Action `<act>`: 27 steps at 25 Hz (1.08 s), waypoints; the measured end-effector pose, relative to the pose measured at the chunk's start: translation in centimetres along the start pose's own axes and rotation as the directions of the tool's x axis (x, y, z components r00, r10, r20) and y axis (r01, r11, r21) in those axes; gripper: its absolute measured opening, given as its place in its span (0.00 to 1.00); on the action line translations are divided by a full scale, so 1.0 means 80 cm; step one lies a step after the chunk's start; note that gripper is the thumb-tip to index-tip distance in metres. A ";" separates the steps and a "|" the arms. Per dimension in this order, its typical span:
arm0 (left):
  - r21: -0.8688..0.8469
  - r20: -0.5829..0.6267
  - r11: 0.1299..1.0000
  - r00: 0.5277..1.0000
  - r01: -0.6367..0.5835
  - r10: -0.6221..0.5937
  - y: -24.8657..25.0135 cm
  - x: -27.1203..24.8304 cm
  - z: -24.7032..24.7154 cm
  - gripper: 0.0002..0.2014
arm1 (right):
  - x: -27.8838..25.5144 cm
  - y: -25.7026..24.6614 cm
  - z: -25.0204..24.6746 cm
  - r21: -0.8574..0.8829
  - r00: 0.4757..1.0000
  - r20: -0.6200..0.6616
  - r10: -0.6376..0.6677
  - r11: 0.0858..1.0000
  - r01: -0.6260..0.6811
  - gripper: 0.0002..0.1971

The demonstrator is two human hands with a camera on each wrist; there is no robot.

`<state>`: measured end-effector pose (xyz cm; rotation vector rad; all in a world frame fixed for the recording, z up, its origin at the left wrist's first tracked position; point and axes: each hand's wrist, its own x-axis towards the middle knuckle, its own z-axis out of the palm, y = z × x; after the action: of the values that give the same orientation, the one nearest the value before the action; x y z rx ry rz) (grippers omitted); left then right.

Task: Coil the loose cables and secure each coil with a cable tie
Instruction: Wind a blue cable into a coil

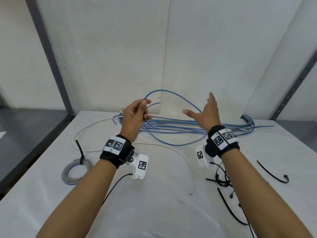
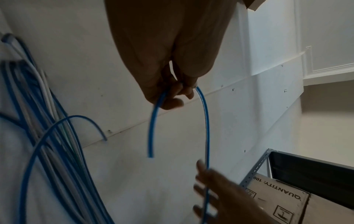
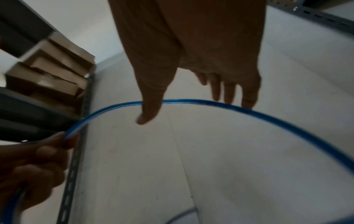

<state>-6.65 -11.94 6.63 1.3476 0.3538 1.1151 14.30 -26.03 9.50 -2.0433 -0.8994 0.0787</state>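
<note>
A blue cable (image 1: 173,94) was held near its free end by the left hand (image 1: 135,115), pinched between thumb and curled fingers (image 2: 172,94), with the short tail hanging just below the pinch in the left wrist view. From that pinch the cable arched up and across to the right hand (image 1: 204,114), and then ran down into the bundle (image 1: 188,126) lying on the counter (image 1: 154,212) beyond both hands. The pinch was probably meant to anchor the start of a coil while the rest was gathered.

The right hand was spread, its fingers (image 3: 229,91) straight and apart. In the right wrist view the cable crossed behind the thumb and just at the fingertips; whether it was touched could not be told. That open pose suited sliding along the cable to draw in the next loop.

The bundle, mostly blue strands with a few paler ones, stretched sideways well past the right hand. A white cable (image 1: 171,152) curved over the counter below the wrists.

Left of the left wrist, and well apart from it, a finished coil (image 1: 76,170) lay flat, bound by a black tie (image 1: 80,152) whose tail stood up. Loose ties (image 1: 223,181) were scattered under and beside the right forearm, presumably kept within reach for the coils to come.
</note>
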 end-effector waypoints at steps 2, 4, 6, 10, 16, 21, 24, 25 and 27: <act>-0.008 0.016 1.000 1.000 0.019 -0.019 -0.006 0.003 0.009 0.12 | -0.011 -0.023 0.007 0.090 0.969 -0.011 -0.246 0.965 0.246 0.53; -0.143 -0.030 0.983 0.993 0.111 -0.116 -0.010 0.008 0.017 0.13 | -0.024 -0.046 0.024 0.161 0.926 0.033 -0.375 0.917 0.366 0.30; -0.406 -0.099 0.888 0.956 0.215 -0.276 -0.013 0.016 0.021 0.14 | -0.035 -0.056 0.045 0.267 0.911 -0.052 -0.410 0.873 0.408 0.12; -0.728 -0.137 0.639 0.860 0.249 -0.491 -0.022 0.026 0.016 0.19 | -0.060 -0.047 0.081 0.533 0.968 0.010 -0.252 0.820 0.208 0.13; -0.772 -0.120 0.583 0.842 0.253 -0.525 -0.031 0.013 0.027 0.17 | -0.068 -0.047 0.113 0.668 0.988 0.061 -0.142 0.742 0.065 0.05; -0.339 0.050 0.846 0.906 0.410 -0.420 -0.039 0.010 0.009 0.12 | -0.054 -0.042 0.104 0.696 0.996 0.005 -0.091 0.715 0.062 0.12; 0.073 0.194 0.956 0.936 0.285 -0.294 -0.028 0.015 -0.022 0.14 | -0.047 -0.025 0.089 0.580 0.974 0.096 -0.205 0.807 0.113 0.07; 0.184 0.268 0.959 0.928 0.215 -0.259 -0.022 0.015 -0.030 0.14 | -0.047 -0.021 0.086 0.553 0.959 0.149 -0.242 0.824 0.122 0.05; 0.308 0.370 0.944 0.899 0.118 -0.233 -0.012 0.012 -0.036 0.13 | -0.047 -0.014 0.083 0.523 0.929 0.239 -0.283 0.843 0.122 0.04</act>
<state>-7.98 -9.32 5.44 1.7179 0.3294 0.6257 8.42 -23.36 5.26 -1.4566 -1.1493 0.4790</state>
